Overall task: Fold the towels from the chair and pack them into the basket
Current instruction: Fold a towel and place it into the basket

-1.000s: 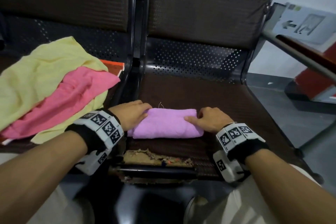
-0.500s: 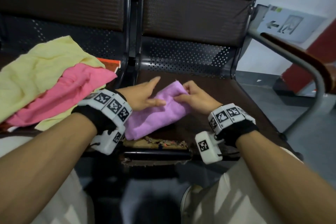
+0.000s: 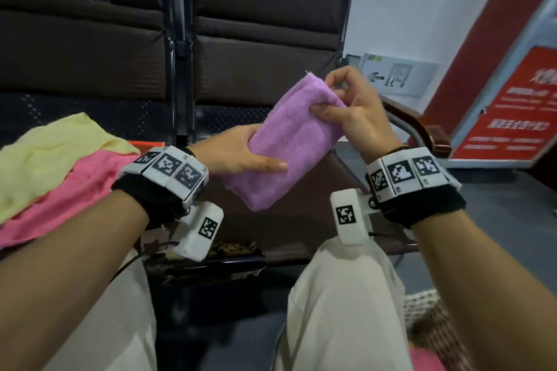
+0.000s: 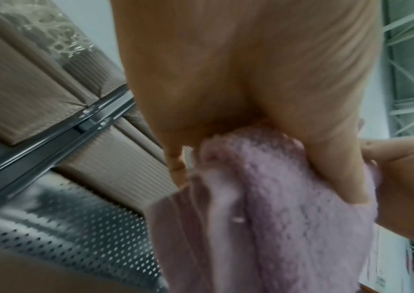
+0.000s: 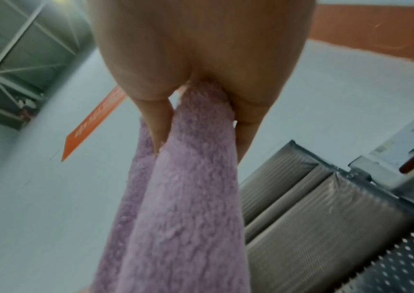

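Note:
A folded purple towel hangs in the air above the right chair seat, tilted with its far end up. My left hand grips its lower left side, thumb across the top. My right hand pinches its upper right end. The left wrist view shows the purple towel clamped under my left hand. In the right wrist view my right hand pinches the purple towel between thumb and fingers. A yellow towel and a pink towel lie unfolded on the left seat. A woven basket shows at the lower right.
Dark chair backs rise behind the towel. A brown armrest runs along the right seat's edge. A red sign board stands on the floor at the right. My knees in light trousers fill the foreground.
The purple towel has left the seat. Both hands have taken hold of it and raised it up and to the right, turning it to a slant.

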Tool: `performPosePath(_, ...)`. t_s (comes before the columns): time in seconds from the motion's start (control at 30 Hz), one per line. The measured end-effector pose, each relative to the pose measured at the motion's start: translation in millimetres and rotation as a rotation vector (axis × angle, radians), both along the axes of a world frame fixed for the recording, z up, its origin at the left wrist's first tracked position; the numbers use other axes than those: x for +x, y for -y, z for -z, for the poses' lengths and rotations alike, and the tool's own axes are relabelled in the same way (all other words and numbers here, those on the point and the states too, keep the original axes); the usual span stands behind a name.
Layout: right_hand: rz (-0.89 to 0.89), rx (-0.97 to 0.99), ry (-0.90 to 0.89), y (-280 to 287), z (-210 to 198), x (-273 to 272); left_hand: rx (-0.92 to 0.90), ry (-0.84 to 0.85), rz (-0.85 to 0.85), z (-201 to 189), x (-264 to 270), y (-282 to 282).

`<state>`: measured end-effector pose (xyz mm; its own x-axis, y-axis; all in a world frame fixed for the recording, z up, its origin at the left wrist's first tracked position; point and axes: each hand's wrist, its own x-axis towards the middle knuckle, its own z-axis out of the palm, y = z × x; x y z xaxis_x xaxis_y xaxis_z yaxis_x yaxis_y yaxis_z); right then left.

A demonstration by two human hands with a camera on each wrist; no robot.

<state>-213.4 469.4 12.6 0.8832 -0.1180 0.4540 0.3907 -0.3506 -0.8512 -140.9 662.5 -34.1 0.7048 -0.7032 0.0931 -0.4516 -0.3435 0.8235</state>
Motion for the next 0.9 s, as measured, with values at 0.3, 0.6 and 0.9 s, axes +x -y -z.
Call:
performPosePath(0.3,0.291,0.153,0.099,90.3,-10.8,-101.3,0.195,0.264,0.120,-60.1,-56.0,95.2)
performPosePath(0.6,0.695,0.283,-0.077,178.6,111.9,-242.7,0.396,0.241,0.537,39.7,-144.8,221.6)
performPosePath(0.9,0.780,0.342,-0.505,191.4,272.6,-296.1,0.728,0.048,0.634,211.3,-195.6,265.9)
